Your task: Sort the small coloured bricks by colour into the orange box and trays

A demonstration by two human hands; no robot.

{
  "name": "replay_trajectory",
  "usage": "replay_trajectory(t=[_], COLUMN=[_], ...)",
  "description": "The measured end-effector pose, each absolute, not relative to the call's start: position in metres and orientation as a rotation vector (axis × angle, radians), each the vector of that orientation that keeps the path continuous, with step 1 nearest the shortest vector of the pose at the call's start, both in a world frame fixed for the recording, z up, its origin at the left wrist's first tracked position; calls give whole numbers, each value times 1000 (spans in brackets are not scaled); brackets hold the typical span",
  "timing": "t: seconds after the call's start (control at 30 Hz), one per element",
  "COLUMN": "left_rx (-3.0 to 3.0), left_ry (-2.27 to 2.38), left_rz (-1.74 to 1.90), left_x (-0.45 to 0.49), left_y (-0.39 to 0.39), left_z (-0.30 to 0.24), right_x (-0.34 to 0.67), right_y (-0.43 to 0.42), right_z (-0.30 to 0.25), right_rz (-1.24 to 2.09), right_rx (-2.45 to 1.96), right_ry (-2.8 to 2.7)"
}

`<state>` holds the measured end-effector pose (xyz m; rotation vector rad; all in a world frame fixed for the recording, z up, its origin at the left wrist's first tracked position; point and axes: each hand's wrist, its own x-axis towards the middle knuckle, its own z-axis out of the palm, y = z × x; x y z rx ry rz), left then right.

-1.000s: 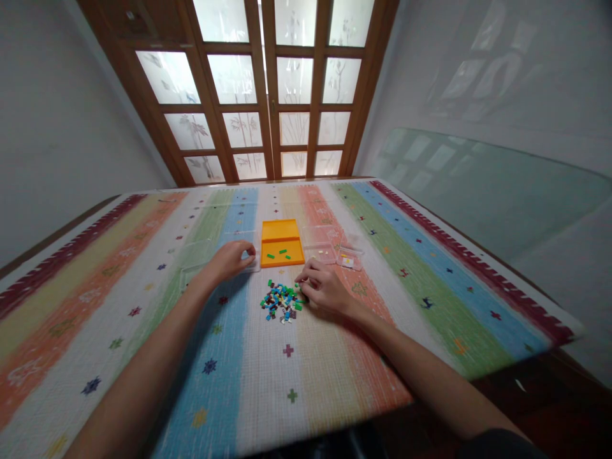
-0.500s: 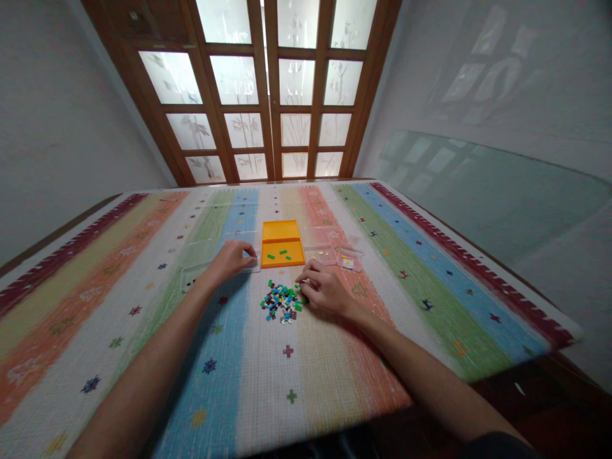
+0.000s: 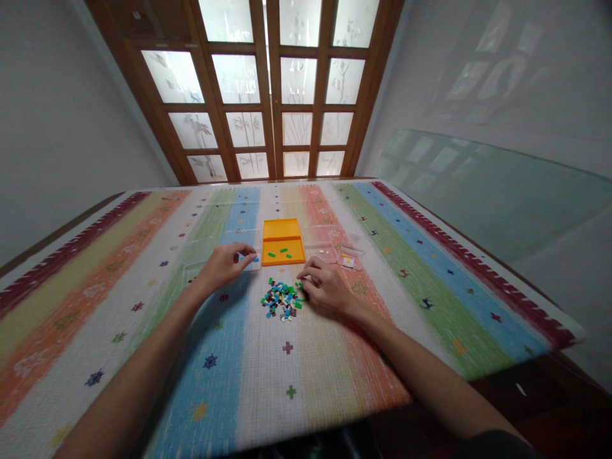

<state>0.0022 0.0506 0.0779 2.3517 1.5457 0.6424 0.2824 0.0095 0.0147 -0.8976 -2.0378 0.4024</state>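
Observation:
A loose pile of small toy building bricks [image 3: 280, 298], in green, blue, brown and pale colours, lies on the striped tablecloth [image 3: 268, 382]. At the pile's right edge is my right hand [image 3: 326, 285], fingers curled together by some green bricks; whatever is between the fingertips is too small to make out. My left hand [image 3: 224, 266] hovers at a clear plastic box [image 3: 253, 266] with blue bricks in it, thumb and forefinger apart and nothing visible between them. Between and beyond the hands sits an open orange case [image 3: 283, 260] with several green bricks inside.
Right of the orange case are a clear box [image 3: 326, 254] with pale pieces and a smaller one [image 3: 350, 261] with yellow and white pieces. Another clear box [image 3: 190, 271] is partly behind my left forearm. Glass-paned doors [image 3: 272, 108] stand beyond the table.
My left hand has drawn back slightly to the left, and its thumb and forefinger have parted, showing blue bricks in the clear box. My right hand stays almost in place beside the pile.

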Motion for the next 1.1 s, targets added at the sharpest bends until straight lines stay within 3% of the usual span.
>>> replay_trajectory(t=[0.3, 0.77, 1.1], left_rx=[2536, 2796, 2667], left_ry=[927, 1036, 1018], left_rz=[336, 148, 433], left_x=[57, 73, 57], left_y=[-19, -27, -23], left_z=[49, 43, 57], right_x=[284, 286, 287], right_y=[14, 17, 15], right_z=[12, 9, 12], right_rz=[361, 339, 361], right_rx=[-920, -920, -925], right_ry=[-2043, -2023, -2036])
